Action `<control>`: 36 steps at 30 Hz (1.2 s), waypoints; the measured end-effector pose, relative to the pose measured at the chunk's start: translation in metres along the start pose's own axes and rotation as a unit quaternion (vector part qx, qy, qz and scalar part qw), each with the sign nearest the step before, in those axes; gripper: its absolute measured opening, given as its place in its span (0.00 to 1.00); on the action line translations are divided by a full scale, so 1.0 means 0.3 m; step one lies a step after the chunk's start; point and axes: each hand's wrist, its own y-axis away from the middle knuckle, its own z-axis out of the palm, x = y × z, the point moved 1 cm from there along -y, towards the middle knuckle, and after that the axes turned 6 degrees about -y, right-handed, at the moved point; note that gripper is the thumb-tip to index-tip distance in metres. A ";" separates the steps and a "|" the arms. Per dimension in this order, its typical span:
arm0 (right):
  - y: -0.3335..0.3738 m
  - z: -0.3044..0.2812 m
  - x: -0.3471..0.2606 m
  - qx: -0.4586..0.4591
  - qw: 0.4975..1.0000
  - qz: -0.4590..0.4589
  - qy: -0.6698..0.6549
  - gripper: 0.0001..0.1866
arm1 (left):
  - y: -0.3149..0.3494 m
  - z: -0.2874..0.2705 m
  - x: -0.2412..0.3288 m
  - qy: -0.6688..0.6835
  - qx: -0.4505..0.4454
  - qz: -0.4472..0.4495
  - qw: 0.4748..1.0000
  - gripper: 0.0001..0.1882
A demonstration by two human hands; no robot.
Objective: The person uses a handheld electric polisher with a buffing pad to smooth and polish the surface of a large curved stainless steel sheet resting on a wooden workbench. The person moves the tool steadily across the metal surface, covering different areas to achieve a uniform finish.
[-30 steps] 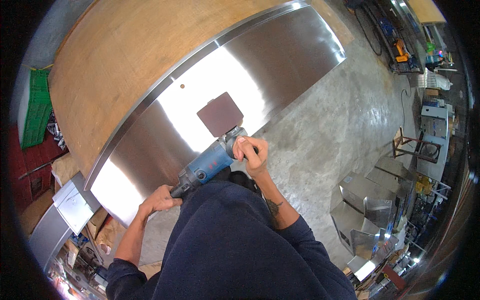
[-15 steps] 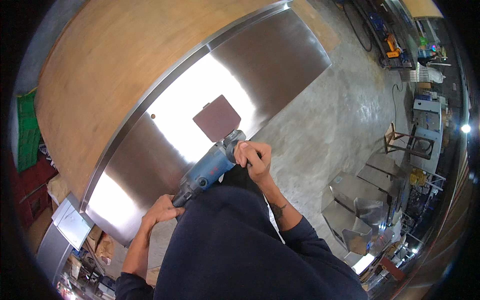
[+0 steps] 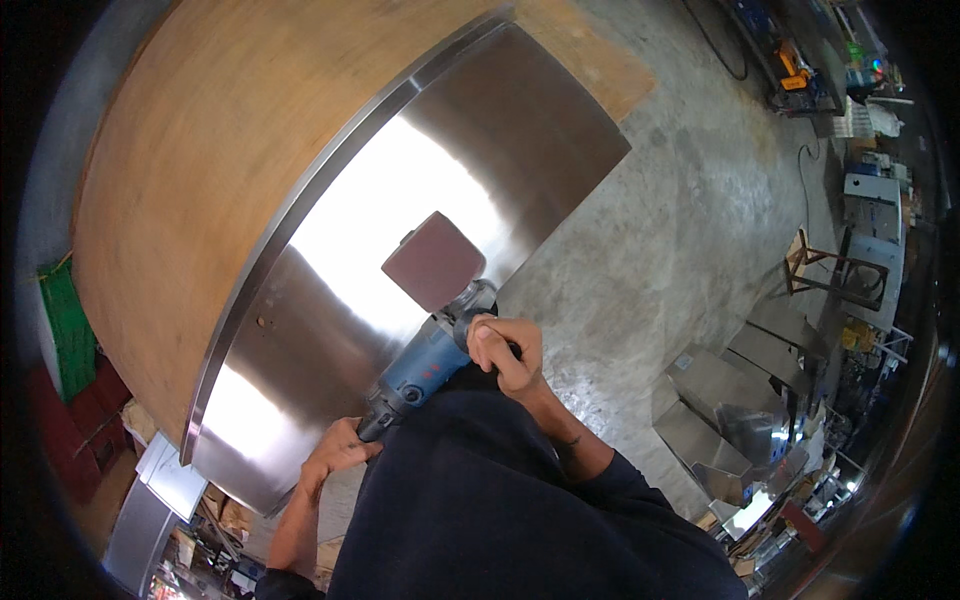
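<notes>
A blue drum sander (image 3: 420, 368) lies slantwise in front of me, a wide brown abrasive drum (image 3: 435, 262) at its far end. My left hand (image 3: 342, 448) is closed around the black rear end of the tool. My right hand (image 3: 505, 352) wraps the black side handle behind the drum. Beneath the drum is a long, shiny stainless steel sheet (image 3: 560, 110) with a raised far edge. From above, the drum looks to be over or on the sheet; contact between them is hidden. Bright reflections cover the sheet's middle and near left.
A wide wooden board (image 3: 230, 130) extends beyond the sheet. Grey concrete floor (image 3: 680, 220) shows at right, with bent metal pieces (image 3: 720, 400) and a brown stool frame (image 3: 840, 275). At left are a green crate (image 3: 68, 330) and a white panel (image 3: 170, 475).
The drum sander has moved a little along the sheet toward its far right end. Both hands keep their hold. The whole view has shifted slightly.
</notes>
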 end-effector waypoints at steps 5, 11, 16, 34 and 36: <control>-0.097 -0.181 -0.086 0.006 1.000 -0.003 -0.005 0.24 | -0.039 -0.044 0.287 0.005 -0.017 -0.002 1.000 0.21; -0.211 -0.335 -0.142 0.016 0.999 -0.025 -0.015 0.24 | -0.100 -0.055 0.452 0.022 -0.008 0.014 1.000 0.22; -0.314 -0.443 -0.203 0.029 0.997 -0.031 -0.057 0.24 | -0.139 -0.078 0.626 0.017 0.013 0.023 1.000 0.19; -0.579 -0.755 -0.327 0.069 0.987 -0.119 -0.088 0.23 | -0.305 -0.182 1.027 -0.022 0.068 0.078 0.994 0.24; -0.594 -0.765 -0.336 0.083 0.986 -0.114 -0.093 0.23 | -0.318 -0.195 1.038 -0.020 0.076 0.094 0.992 0.24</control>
